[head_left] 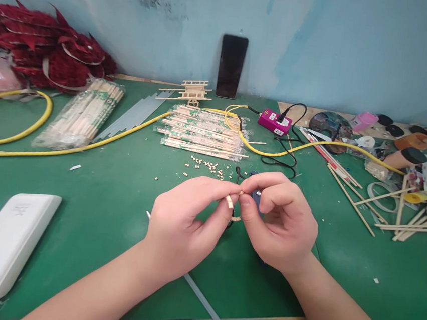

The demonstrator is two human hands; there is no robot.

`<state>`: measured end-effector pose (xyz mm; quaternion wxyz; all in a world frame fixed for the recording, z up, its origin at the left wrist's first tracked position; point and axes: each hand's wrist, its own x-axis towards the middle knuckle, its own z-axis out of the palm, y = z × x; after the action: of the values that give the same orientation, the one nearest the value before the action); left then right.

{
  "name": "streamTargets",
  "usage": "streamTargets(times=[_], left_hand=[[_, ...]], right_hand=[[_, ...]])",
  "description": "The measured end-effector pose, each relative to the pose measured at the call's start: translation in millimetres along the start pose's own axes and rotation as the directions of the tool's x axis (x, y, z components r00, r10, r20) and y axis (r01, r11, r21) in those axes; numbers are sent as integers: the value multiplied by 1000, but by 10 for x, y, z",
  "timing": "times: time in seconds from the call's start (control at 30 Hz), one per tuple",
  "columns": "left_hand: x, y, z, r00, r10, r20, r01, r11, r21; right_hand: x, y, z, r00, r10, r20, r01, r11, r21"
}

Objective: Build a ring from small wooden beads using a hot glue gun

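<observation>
Above tabletop [108,235], pinching curved piece [229,202] in left hand [188,223], apparently tiny bit [241,193] in right hand [286,227], fingertip to fingertip, likely for fine control; within reach of loose bits [209,166].

The wooden piece [229,202] is pale cream, the tabletop [108,230] deep green. From here, the socket block [268,123] looks magenta, the cord [66,153] yellow, the blue wall [180,31] blotched with grey.

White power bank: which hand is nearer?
Left. The left hand is to the right of the white power bank; the right hand is farther right, past the left.
</observation>
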<state>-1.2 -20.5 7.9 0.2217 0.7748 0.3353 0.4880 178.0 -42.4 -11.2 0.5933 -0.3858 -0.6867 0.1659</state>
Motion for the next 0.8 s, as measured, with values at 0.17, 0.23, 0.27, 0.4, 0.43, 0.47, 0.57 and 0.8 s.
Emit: streamTargets(times=[0.17,0.23,0.27,0.4,0.43,0.47,0.57,0.8], left_hand=[[22,19,-2,999,45,10,-45,999,-2],[27,33,-6,998,55,16,-55,999,1],[26,39,-9,998,60,18,-60,998,1],[12,51,-26,997,70,23,-70,998,-2],[8,54,-30,997,72,25,-72,997,2],[6,57,-32,997,73,31,-73,997,9],[3,65,-31,996,77,39,-78,997,21],[-10,58,-18,996,91,22,-91,996,24]], right_hand=[[12,-24,-4,999,-37,-22,36,999,-41],[12,-43,-12,999,-31,-29,30,999,-41],[11,-55,-17,999,-25,-27,24,999,-44],[16,-96,-23,1000,-17,-9,17,999,-30],[21,-102,-21,1000,-15,0,15,1000,-19],[27,-106,-19,1000,-14,7,14,1000,-9],[46,-111,-17,1000,5,24,-6,1000,12],[50,-121,-30,998,59,38,-61,997,42]])
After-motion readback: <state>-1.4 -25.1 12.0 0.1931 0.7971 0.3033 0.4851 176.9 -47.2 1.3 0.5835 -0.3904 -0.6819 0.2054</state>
